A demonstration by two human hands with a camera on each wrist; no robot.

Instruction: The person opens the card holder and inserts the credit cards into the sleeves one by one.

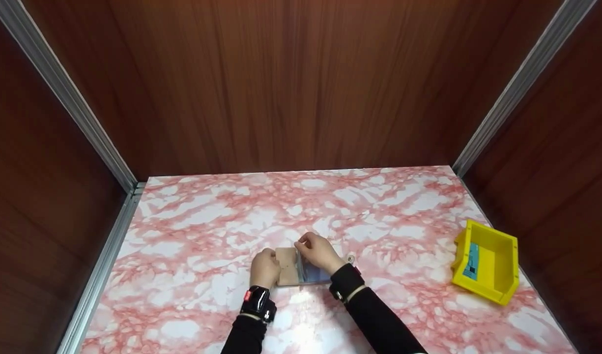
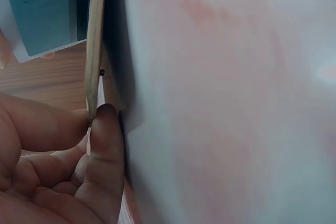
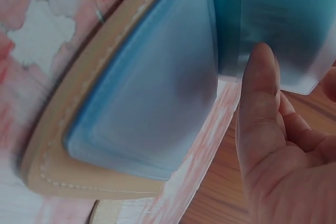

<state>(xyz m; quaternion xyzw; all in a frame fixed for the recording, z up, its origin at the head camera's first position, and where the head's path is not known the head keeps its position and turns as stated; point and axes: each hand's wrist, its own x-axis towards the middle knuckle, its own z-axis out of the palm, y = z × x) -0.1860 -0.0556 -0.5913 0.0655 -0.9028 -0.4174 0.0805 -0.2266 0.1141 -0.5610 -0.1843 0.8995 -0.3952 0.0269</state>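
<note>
A tan leather card holder (image 1: 286,268) lies open on the pink marble table (image 1: 192,231) near the front middle. My left hand (image 1: 264,266) pinches its left cover, thumb (image 2: 107,145) against the thin tan edge (image 2: 94,45). Over the right half, my right hand (image 1: 314,250) pinches one clear bluish plastic sleeve (image 3: 283,24) and holds it raised, thumb (image 3: 257,93) on its face. Under it a stack of bluish sleeves (image 3: 152,103) lies on the stitched tan cover (image 3: 60,150).
A yellow bin (image 1: 492,275) with a blue card (image 1: 473,260) inside stands at the table's right edge. Brown wood-look walls with metal corner strips (image 1: 109,157) close in the table on three sides.
</note>
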